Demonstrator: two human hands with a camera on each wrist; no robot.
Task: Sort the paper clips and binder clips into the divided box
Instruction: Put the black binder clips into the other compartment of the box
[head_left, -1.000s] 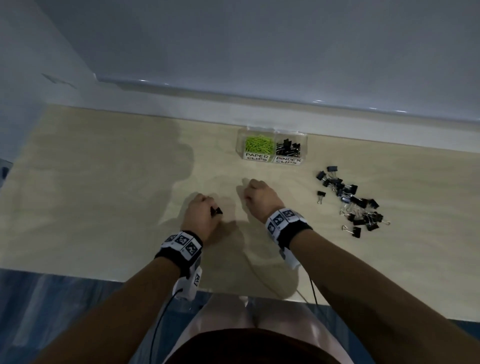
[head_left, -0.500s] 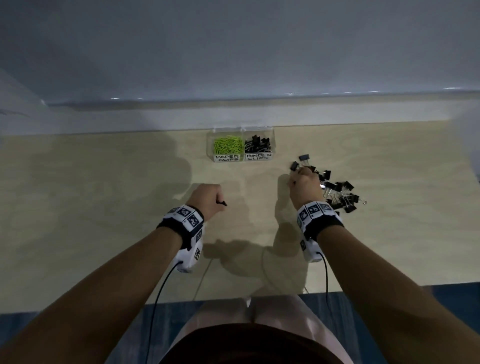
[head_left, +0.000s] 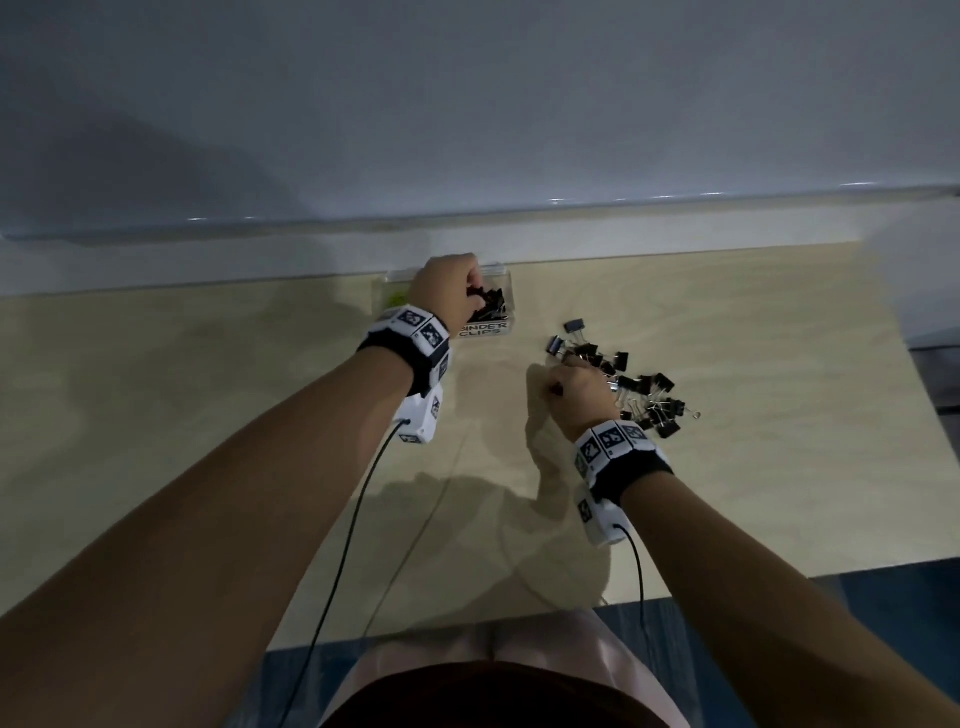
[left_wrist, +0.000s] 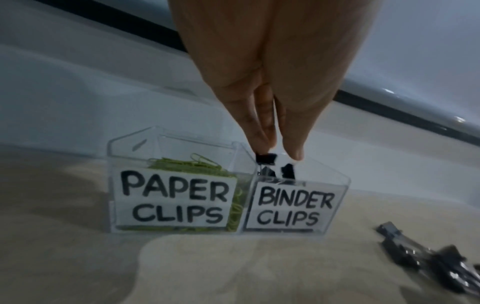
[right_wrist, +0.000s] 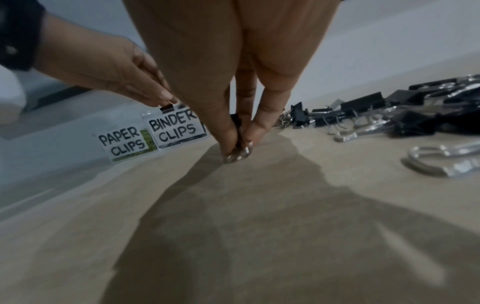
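Clear divided box (left_wrist: 335, 181) sits at desk's far edge. Left hand (head_left: 447, 291) pinches a binder clip (left_wrist: 265, 158) over the BINDER CLIPS half, poised to release. Right hand (head_left: 582, 389) fingers (right_wrist: 228, 131) pinch another clip beside the loose pile (head_left: 644, 389), likely staging it.

I'd guess an office: pale wooden bench (head_left: 208, 415) against a plain grey wall (head_left: 467, 104), hand-labelled clip box (left_wrist: 335, 185).

Dim, bluish light throughout. Soft arm shadows fall across the table (head_left: 779, 322) toward 6 o'clock. Small glints dot the wall ledge (head_left: 571, 208) at 1 o'clock. Both wrist views are blurred and stretched at their edges.
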